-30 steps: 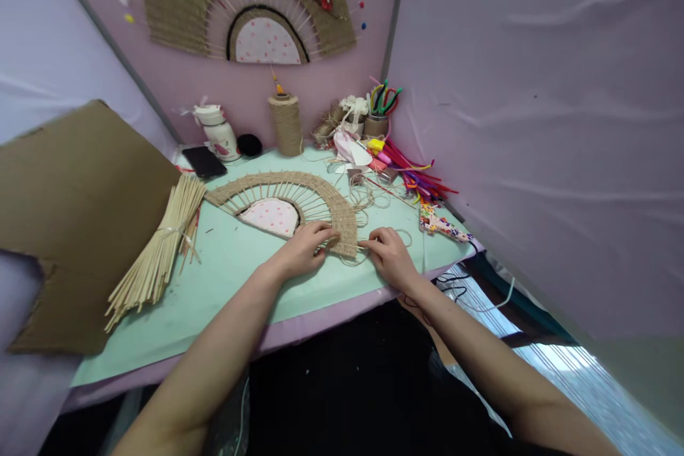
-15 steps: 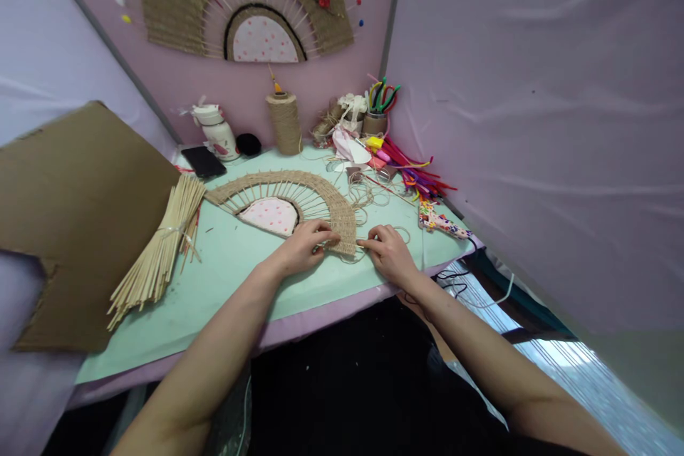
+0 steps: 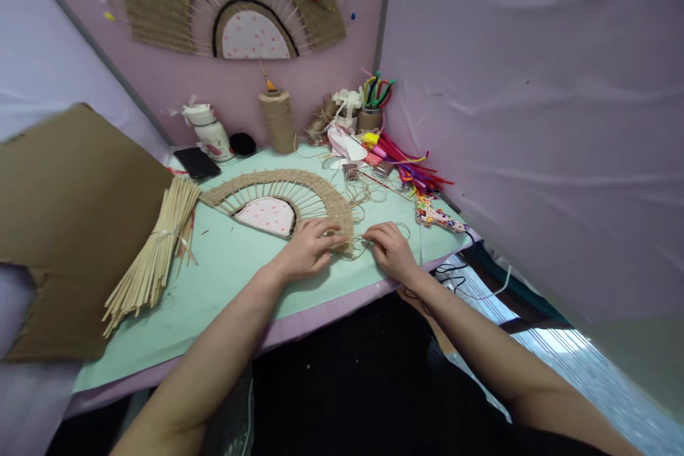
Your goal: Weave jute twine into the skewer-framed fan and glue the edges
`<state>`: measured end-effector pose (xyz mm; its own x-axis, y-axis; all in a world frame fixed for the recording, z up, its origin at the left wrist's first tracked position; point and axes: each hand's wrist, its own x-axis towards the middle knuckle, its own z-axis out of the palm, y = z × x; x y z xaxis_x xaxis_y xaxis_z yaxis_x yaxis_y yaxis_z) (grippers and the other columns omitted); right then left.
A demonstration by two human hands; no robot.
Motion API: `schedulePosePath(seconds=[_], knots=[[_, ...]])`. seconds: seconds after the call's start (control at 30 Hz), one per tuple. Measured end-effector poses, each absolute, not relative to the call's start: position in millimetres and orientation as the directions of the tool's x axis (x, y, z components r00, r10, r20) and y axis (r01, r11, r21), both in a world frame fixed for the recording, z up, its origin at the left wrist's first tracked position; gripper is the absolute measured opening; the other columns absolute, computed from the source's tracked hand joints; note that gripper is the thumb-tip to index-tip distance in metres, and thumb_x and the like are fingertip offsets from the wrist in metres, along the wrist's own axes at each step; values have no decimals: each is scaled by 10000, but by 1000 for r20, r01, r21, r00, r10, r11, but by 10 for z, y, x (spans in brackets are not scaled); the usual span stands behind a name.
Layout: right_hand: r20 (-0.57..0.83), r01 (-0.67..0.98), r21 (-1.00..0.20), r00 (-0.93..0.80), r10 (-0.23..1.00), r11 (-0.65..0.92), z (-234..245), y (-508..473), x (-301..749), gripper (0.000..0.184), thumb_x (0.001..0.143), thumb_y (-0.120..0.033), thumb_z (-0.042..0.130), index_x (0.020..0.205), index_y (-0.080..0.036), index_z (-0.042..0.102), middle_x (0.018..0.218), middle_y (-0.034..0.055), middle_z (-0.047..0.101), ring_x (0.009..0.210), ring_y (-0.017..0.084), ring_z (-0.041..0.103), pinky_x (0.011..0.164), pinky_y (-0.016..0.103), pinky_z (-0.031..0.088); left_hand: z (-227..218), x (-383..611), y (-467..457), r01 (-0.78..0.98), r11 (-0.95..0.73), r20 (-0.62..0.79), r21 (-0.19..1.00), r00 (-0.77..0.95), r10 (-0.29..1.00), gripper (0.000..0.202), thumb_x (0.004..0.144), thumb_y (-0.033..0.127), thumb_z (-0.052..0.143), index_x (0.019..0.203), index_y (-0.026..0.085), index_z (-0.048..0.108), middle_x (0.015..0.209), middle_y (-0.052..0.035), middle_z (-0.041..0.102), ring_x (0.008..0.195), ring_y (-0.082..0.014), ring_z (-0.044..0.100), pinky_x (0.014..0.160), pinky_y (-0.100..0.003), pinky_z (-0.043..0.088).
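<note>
2 hands sat at the right end of the half-woven fan on the surface: left hand, fingers pressed together on it; right hand, just rightward, pinching loose twine.

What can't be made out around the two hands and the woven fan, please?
Head view: woven fan, near right corner hidden under the left hand.
Head view: whether the right hand pinches the twine, fingertips curled under and too small.
Head view: cardboard sheet, cut off by the left edge.
</note>
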<state>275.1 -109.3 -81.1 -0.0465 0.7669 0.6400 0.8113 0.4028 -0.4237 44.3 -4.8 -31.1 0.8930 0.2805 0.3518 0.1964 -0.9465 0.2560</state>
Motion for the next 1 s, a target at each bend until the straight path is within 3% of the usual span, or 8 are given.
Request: schedulePosePath(seconds=[0.17,0.33,0.5,0.8,1.0], knots=[[624,825,-395,-81,777,403,-810,-1092,2753,318,843,-34,500,997,-222,706,964,78,668,935,237,554,832,408,483,-359,560,-85,112,-959,274,260,944,185,488,809,92,474,1255,215,633,1217,-103,624,1162,-252,531,1021,-432,394],[596,844,-357,-124,793,400,-810,-1085,2747,289,852,-62,521,995,-221,715,957,79,672,929,235,553,829,402,470,-366,576,-96,124,-956,240,267,952,191,478,809,91,468,1234,212,648,1192,-98,640,1138,-256,537,1009,-437,405],[561,833,-410,-90,823,371,-781,-1095,2736,283,836,-61,492,967,-216,690,947,78,687,930,243,561,828,407,458,-339,576,-113,140,-945,226,296,951,211,471,811,98,463,1224,223,651,1192,-91,652,1140,-258,539,1012,-445,406],[577,813,-483,16,817,325,-773,-1110,2710,237,793,-49,449,898,-205,593,847,73,646,841,245,571,763,380,455,-320,551,-111,132,-920,323,368,910,260,425,788,115,469,1190,158,600,1191,-130,649,1123,-256,576,985,-426,456],[636,766,-547,119,763,337,-822,-1099,2723,257,804,-43,407,946,-224,522,1005,90,630,950,233,606,833,391,491,-334,531,-112,168,-921,378,352,875,304,402,813,140,472,1186,178,615,1175,-128,636,1110,-253,561,988,-436,445]])
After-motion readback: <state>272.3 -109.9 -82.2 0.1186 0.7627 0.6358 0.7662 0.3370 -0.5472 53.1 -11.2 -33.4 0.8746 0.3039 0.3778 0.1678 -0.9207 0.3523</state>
